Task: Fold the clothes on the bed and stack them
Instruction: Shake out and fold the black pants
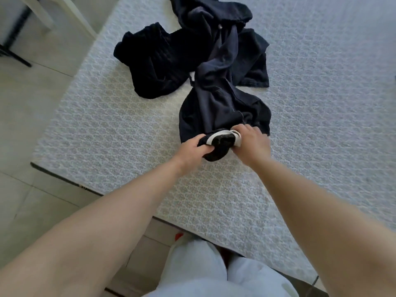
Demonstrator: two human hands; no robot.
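Note:
A small black garment with a white band [220, 144] lies at the near end of a long navy garment [218, 97] stretched across the bed [107, 129]. My left hand [192, 150] grips its left side with curled fingers. My right hand [251, 142] pinches the white band on its right side. Further back lies a crumpled black ribbed garment [158, 65]. Another dark piece [254, 61] sits to the right of the navy one, and more dark cloth [214, 11] bunches at the top.
The bed has a pale patterned cover, with its near corner edge [64, 179] running diagonally at the left. Tiled floor [32, 103] and white furniture legs [70, 11] lie to the left. My white trousers [203, 271] show at the bottom.

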